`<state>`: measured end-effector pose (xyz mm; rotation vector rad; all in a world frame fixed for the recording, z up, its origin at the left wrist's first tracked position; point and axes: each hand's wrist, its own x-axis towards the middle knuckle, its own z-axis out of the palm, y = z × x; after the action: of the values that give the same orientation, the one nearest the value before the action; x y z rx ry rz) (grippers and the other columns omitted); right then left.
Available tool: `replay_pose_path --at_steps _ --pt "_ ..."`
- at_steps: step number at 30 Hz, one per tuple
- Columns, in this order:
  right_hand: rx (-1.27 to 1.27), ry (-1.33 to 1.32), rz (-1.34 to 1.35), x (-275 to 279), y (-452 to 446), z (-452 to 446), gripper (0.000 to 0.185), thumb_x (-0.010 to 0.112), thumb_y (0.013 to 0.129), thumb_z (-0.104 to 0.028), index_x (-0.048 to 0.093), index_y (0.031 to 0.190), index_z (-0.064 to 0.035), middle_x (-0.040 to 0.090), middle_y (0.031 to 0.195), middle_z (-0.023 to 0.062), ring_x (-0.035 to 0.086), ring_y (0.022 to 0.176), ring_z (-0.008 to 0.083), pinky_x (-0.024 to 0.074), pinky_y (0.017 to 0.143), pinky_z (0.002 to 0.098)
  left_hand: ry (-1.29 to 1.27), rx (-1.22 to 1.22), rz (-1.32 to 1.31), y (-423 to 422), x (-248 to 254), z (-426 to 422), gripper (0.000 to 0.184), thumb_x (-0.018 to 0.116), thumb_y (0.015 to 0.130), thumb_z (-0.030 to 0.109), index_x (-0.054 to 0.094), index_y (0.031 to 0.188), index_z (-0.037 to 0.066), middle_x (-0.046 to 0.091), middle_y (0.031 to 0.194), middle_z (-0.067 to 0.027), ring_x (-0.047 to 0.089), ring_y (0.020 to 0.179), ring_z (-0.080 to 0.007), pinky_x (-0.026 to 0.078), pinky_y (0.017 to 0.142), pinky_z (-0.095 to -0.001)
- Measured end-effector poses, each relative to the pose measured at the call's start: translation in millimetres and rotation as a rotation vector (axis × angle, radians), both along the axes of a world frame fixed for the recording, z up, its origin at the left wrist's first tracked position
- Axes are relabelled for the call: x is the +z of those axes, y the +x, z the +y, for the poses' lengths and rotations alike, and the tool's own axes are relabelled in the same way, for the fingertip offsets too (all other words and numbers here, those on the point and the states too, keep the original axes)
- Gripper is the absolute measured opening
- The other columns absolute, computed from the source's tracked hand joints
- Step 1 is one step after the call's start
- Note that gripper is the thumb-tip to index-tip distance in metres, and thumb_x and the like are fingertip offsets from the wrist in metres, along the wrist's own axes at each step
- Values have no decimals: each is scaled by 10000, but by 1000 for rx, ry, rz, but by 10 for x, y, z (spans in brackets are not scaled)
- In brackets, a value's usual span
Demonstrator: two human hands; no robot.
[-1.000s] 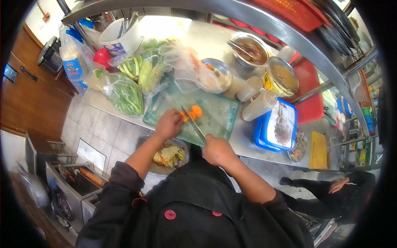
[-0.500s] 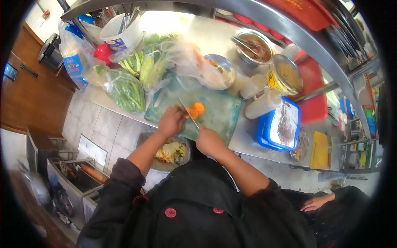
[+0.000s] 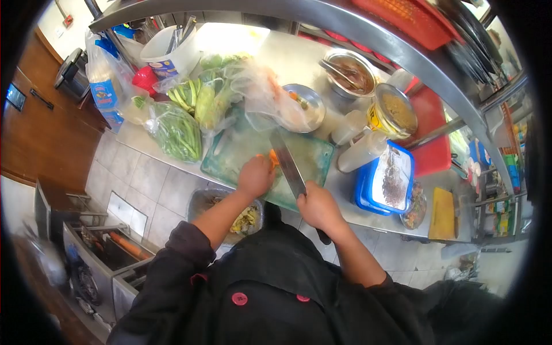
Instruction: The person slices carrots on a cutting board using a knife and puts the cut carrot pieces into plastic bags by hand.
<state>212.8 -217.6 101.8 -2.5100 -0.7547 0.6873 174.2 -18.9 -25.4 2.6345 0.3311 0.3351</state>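
Note:
My right hand (image 3: 320, 206) is wrapped round the handle of a large kitchen knife (image 3: 289, 165). The broad blade points up and away over a green translucent cutting board (image 3: 307, 158). Beside the blade, my left hand (image 3: 256, 177) is closed on orange carrot pieces (image 3: 275, 158) at the middle of the board; its fingers partly cover them. A thin plastic bag (image 3: 261, 95) lies over the board's far edge, near a metal bowl (image 3: 314, 103).
Bagged green beans (image 3: 175, 129) and other vegetables lie left of the board. Squeeze bottles (image 3: 361, 152) and a blue-rimmed tub (image 3: 394, 175) stand to the right. A bin of scraps (image 3: 247, 221) sits below the counter edge. A steel shelf rail (image 3: 368, 29) arches overhead.
The knife has come off the carrot and shifted right, its blade now lying broadside to view. My left hand has moved right and down, gathering the carrot pieces. The neighbouring person's hand has left view.

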Motion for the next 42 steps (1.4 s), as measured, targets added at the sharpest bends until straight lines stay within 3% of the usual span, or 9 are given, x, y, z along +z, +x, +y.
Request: replay_pose_path --at_steps 2,5,7,11,14,19,22,31,42 --pt "-29 34 -12 -3 -27 -29 258 539 894 -186 549 987 54 645 882 309 617 847 490 473 781 546 -1 25 48 3 -66 33 288 713 792 220 653 999 28 660 926 -175 620 849 -374 516 769 -478" --pt "-23 -25 43 131 -88 -46 253 503 899 -162 564 997 63 648 910 327 633 875 482 481 824 547 -109 174 -190 -208 -79 279 292 711 821 201 659 1015 -11 691 951 -185 661 829 -336 538 767 -424" --pt "-3 -22 60 51 -128 -55 259 504 899 -165 564 1008 62 650 911 325 634 878 484 483 829 547 -599 341 -176 -360 -112 499 254 697 851 152 670 1036 -20 709 980 -184 687 830 -280 545 756 -361" --pt "81 -86 95 -40 -227 94 275 493 901 -162 564 1042 63 658 917 323 639 896 487 494 843 538 -507 445 -41 -628 -261 674 198 698 866 118 683 1020 -3 709 946 -166 680 805 -244 541 712 -338" --pt "140 -100 117 -91 -277 210 289 486 894 -152 567 1068 65 664 939 326 647 918 478 495 861 533 -359 315 -107 -779 -204 658 202 687 845 89 682 1027 1 690 914 -161 668 769 -261 537 692 -349" --pt "190 -153 131 -107 -295 376 318 495 876 -141 568 1099 74 670 961 322 652 938 473 491 875 532 -109 46 -184 -774 -225 693 210 701 792 89 690 986 10 653 915 -166 637 869 -352 520 790 -416" --pt "196 -152 124 -120 -309 402 329 491 869 -129 568 1113 79 670 962 322 652 948 474 492 879 526 -213 132 -27 -750 -151 586 203 716 790 108 689 969 16 655 924 -165 620 941 -372 507 835 -431" --pt "221 -185 127 -5 -297 440 328 499 864 -121 571 1119 72 674 976 314 659 958 454 505 877 504 -51 23 -189 -733 -137 562 190 729 762 59 693 947 39 644 985 -136 609 950 -350 507 846 -418" --pt "307 -218 70 -57 -314 470 290 523 833 -90 584 1076 57 688 942 284 676 920 431 524 831 501 -24 23 -160 -702 -134 518 165 697 766 53 689 930 46 639 960 -126 599 925 -349 505 809 -432"
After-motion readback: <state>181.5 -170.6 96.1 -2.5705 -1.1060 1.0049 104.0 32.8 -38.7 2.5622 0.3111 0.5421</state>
